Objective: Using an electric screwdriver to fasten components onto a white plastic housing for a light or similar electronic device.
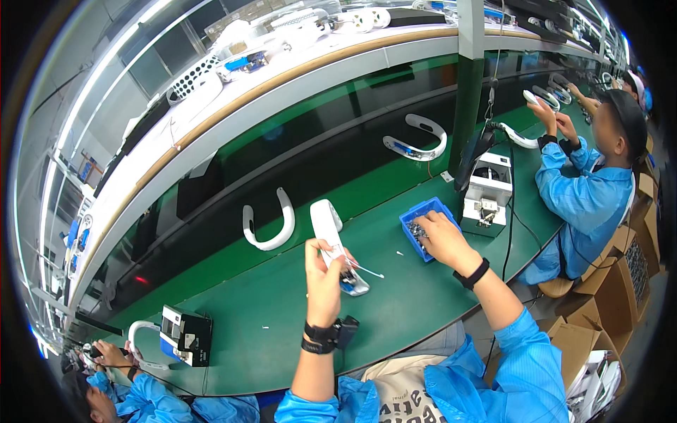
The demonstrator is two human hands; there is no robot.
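My left hand [324, 271] is closed around a white curved neck fan housing [325, 220]. Its lower end shows blue and dark inner parts, and a thin white wire [369, 271] sticks out to the right. My right hand [446, 242] reaches into a blue plastic bin [436, 205], fingers bent down among small metal parts [417, 230]. The fingertips are partly hidden there, so I cannot tell whether they grip a part. Both wrists wear black bands.
White U-shaped neck fans [270, 243] [431, 153] lie on the dark conveyor belt [218, 255]. A black-and-white fixture [486, 197] stands right of the bin, another [186, 335] at left on the green table [261, 352]. Co-workers sit at both sides. Cardboard boxes [572, 345] stand at right.
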